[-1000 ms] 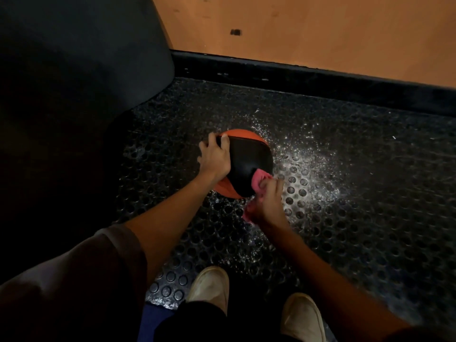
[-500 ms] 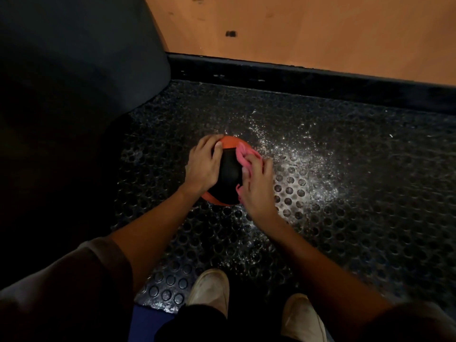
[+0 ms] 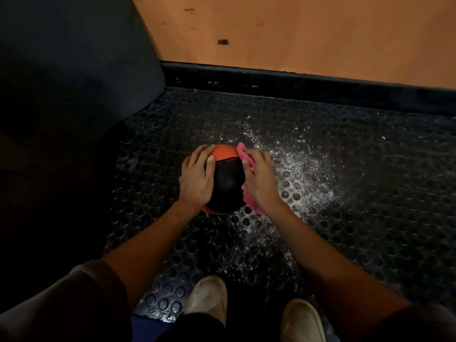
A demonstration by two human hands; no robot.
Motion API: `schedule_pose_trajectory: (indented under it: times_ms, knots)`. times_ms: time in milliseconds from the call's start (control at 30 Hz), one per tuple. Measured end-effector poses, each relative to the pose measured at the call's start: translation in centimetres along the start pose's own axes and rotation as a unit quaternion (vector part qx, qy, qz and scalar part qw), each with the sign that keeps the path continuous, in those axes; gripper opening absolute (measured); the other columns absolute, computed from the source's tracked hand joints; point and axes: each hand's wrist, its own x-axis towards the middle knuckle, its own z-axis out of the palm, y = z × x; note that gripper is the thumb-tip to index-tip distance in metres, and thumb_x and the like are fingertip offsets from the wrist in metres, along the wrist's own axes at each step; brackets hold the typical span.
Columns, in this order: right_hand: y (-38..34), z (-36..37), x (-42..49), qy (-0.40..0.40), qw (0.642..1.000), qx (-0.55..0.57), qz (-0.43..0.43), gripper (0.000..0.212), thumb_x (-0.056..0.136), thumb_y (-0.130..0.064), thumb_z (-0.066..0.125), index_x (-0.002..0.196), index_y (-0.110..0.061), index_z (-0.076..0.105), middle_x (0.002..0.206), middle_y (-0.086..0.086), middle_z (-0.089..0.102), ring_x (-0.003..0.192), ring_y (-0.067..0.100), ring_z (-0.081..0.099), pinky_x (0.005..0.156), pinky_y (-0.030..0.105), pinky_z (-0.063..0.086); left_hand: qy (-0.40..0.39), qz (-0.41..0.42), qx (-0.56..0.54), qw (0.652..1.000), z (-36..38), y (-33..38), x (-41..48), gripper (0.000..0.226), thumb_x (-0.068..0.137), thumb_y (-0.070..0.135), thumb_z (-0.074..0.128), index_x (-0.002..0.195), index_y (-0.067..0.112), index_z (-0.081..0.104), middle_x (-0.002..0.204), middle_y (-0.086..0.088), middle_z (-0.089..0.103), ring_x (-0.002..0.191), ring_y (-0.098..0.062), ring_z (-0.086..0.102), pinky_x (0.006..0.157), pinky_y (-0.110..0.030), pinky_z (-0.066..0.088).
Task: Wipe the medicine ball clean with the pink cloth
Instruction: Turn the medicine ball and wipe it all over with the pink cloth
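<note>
The medicine ball point(image 3: 228, 180) lies on the studded rubber mat point(image 3: 357, 230) between both hands. The left hand point(image 3: 197, 180) clasps its left side, with the fingers curved over the top. The right hand point(image 3: 260, 180) clutches the pink cloth point(image 3: 243, 154) against the ball's right side, and cloth shows above the hand and below the palm. Just right of this hand the mat carries a shiny speckled patch point(image 3: 301, 169). Left of the left hand rises a dark padded block point(image 3: 74, 70). Farther out run a black skirting point(image 3: 296, 82) and an orange wall point(image 3: 308, 33).

The studded black rubber mat point(image 3: 370, 218) bears the medicine ball point(image 3: 228, 183), glistening specks point(image 3: 303, 169) and two shoes point(image 3: 209, 299).
</note>
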Motion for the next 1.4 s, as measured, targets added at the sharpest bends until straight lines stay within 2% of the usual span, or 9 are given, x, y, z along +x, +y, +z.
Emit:
schedule_pose_trajectory:
  times_ms: [300, 467, 667, 800, 933, 1000, 1067, 1200, 1400]
  knots:
    - [-1.5, 1.9, -3.8, -0.044, 0.985, -0.075, -0.151, 0.040, 0.101, -0.035, 0.032, 0.132, -0.017, 0.050, 0.123, 0.003, 0.040, 0.102, 0.019, 0.050, 0.082, 0.037, 0.052, -0.022, 0.024, -0.020, 0.999, -0.6, 0.4, 0.9, 0.054, 0.102, 0.039, 0.019, 0.139, 0.015, 0.050, 0.144, -0.003, 0.049, 0.138, -0.016, 0.037, 0.115, -0.045, 0.027]
    - [-0.1, 0.8, -2.3, 0.028, 0.998, 0.045, -0.038, 0.031, 0.104, -0.026, 0.036, 0.130, -0.021, 0.052, 0.117, -0.002, 0.043, 0.102, 0.010, 0.051, 0.087, 0.031, 0.051, -0.008, 0.029, -0.016, 0.999, -0.2, 0.0, -0.5, 0.062, 0.100, 0.046, 0.015, 0.140, 0.014, 0.049, 0.147, -0.005, 0.047, 0.139, -0.017, 0.035, 0.116, -0.045, 0.025]
    - [0.1, -0.1, -0.6, 0.027, 0.998, 0.053, 0.010, 0.026, 0.103, -0.020, 0.039, 0.123, -0.017, 0.056, 0.117, 0.004, 0.049, 0.096, 0.008, 0.051, 0.078, 0.010, 0.044, -0.023, -0.027, 0.021, 0.999, 0.9, 0.0, -0.5, 0.064, 0.097, 0.057, 0.008, 0.145, 0.029, 0.040, 0.153, 0.006, 0.036, 0.142, -0.024, 0.030, 0.113, -0.051, 0.027]
    - [-0.5, -2.5, 2.2, 0.032, 0.988, 0.092, 0.119, 0.014, 0.101, -0.018, 0.043, 0.101, -0.015, 0.057, 0.107, 0.008, 0.060, 0.073, 0.006, 0.053, 0.052, 0.010, 0.043, -0.041, 0.052, 0.012, 0.998, 0.3, -0.5, -2.5, 0.055, 0.100, 0.055, 0.015, 0.143, 0.032, 0.040, 0.153, 0.008, 0.035, 0.144, -0.025, 0.028, 0.115, -0.053, 0.024]
    - [-2.8, -4.7, 3.1, 0.031, 0.996, 0.075, 0.044, 0.017, 0.097, -0.021, 0.054, 0.110, -0.024, 0.064, 0.106, -0.004, 0.057, 0.084, -0.003, 0.051, 0.065, 0.008, 0.041, -0.051, 0.075, -0.118, 0.989, -0.8, -0.5, -4.7, 0.040, 0.092, 0.043, 0.043, 0.132, 0.041, 0.046, 0.149, 0.014, 0.038, 0.143, -0.016, 0.027, 0.118, -0.037, 0.020]
    - [-3.8, -4.7, 2.3, -0.011, 0.998, 0.066, 0.013, 0.024, 0.093, -0.022, 0.059, 0.116, -0.027, 0.065, 0.106, -0.008, 0.053, 0.091, -0.002, 0.051, 0.076, 0.012, 0.047, 0.005, -0.019, -0.238, 0.971, -0.6, 0.9, -5.5, 0.042, 0.093, 0.036, 0.044, 0.134, 0.037, 0.042, 0.146, 0.007, 0.036, 0.137, -0.007, 0.031, 0.113, -0.018, 0.021]
    - [-4.1, -4.4, 0.5, -0.074, 0.996, 0.033, -0.032, 0.028, 0.090, -0.024, 0.061, 0.117, -0.032, 0.064, 0.108, -0.011, 0.051, 0.097, 0.002, 0.052, 0.083, 0.020, 0.053, 0.042, -0.127, -0.237, 0.962, 0.0, 2.1, -5.9, 0.042, 0.100, 0.030, 0.039, 0.142, 0.022, 0.040, 0.143, -0.001, 0.033, 0.130, -0.005, 0.034, 0.105, -0.008, 0.022]
    - [-2.7, -3.3, -2.9, -0.178, 0.951, -0.147, -0.203, 0.029, 0.093, -0.040, 0.052, 0.120, -0.045, 0.061, 0.114, -0.013, 0.051, 0.102, 0.009, 0.049, 0.080, 0.025, 0.048, 0.007, -0.133, -0.172, 0.976, 1.0, 1.7, -7.0, 0.046, 0.098, 0.038, 0.034, 0.126, 0.011, 0.057, 0.128, -0.008, 0.058, 0.121, -0.023, 0.051, 0.107, -0.036, 0.037]
    - [-1.1, -3.4, -1.3, -0.144, 0.983, -0.108, -0.026, 0.026, 0.098, -0.026, 0.051, 0.120, -0.026, 0.065, 0.104, -0.008, 0.051, 0.096, 0.011, 0.053, 0.079, 0.019, 0.040, -0.014, -0.061, -0.131, 0.989, 1.1, 1.7, -7.8, 0.060, 0.095, 0.048, 0.027, 0.133, 0.010, 0.054, 0.134, -0.003, 0.056, 0.125, -0.017, 0.049, 0.109, -0.039, 0.037]
